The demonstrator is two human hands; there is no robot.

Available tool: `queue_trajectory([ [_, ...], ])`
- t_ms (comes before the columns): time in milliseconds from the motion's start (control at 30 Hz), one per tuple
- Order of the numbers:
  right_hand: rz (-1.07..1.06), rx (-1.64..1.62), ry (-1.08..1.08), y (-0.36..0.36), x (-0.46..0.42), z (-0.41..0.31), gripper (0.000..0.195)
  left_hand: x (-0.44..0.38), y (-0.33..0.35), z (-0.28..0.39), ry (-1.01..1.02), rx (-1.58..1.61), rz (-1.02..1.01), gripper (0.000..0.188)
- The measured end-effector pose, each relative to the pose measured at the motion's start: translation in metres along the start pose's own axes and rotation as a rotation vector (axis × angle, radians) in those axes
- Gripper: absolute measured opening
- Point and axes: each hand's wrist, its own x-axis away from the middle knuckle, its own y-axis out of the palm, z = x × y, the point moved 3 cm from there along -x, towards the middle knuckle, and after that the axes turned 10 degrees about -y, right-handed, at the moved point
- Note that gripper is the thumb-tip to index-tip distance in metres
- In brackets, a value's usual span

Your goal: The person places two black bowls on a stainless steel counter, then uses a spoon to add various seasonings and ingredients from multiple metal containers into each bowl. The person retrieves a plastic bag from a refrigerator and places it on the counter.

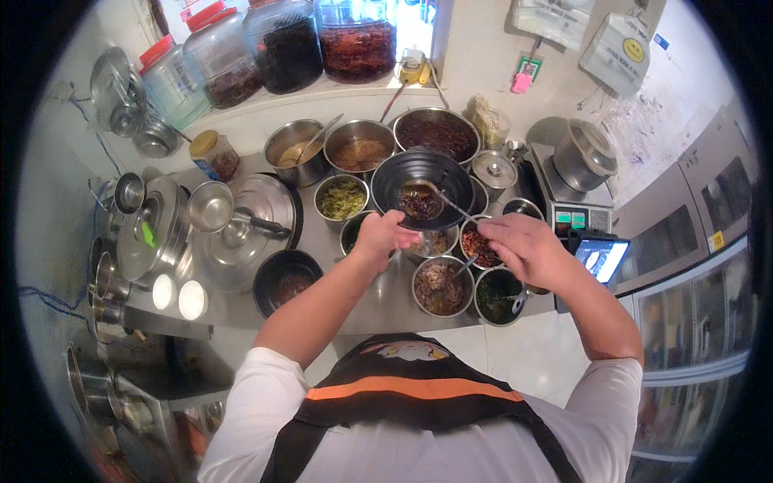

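Observation:
My left hand (383, 238) grips the near rim of a black ribbed bowl (392, 187), which is raised and tilted over the metal pots. Dark sauce with bits (421, 205) lies at the bottom of that bowl. My right hand (519, 244) holds the handle of a metal spoon (450, 204), its head inside the bowl over the sauce. Below and around my hands stand metal containers: chopped yellow-green vegetables (343, 200), peanuts (477, 244), minced topping (441, 290) with a spoon, and chopped greens (496, 299) with a spoon.
Behind stand pots of brown sauce (360, 151), pale paste (299, 151) and dark chili oil (438, 133). At left are a large metal lid (241, 253), a ladle (211, 207) and a second black bowl (287, 278). A digital scale (580, 208) and a lit screen (601, 256) are at right.

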Motion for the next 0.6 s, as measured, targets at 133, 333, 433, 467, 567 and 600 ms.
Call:
queue_trajectory([
  [133,-0.068,0.018,0.04,0.011,-0.008,0.011,0.027,0.005,-0.009,0.0,0.031,-0.022,0.042,0.029],
  [333,0.086,-0.114,0.13,0.01,-0.009,0.017,0.025,0.013,-0.022,0.01,0.081,-0.004,0.129,0.027],
  [433,0.496,-0.63,0.595,0.03,-0.009,0.065,0.024,0.018,-0.03,0.014,0.083,0.03,0.171,0.027],
  [467,0.602,-0.735,0.607,0.03,-0.018,0.08,0.026,0.023,-0.034,0.017,0.094,0.055,0.181,0.027],
  [567,0.78,-0.82,0.742,0.047,-0.029,0.136,0.03,0.037,-0.055,0.013,0.141,0.11,0.191,0.026],
  [600,0.843,-0.834,0.764,0.059,-0.023,0.162,0.03,0.044,-0.054,0.014,0.147,0.123,0.206,0.026],
])
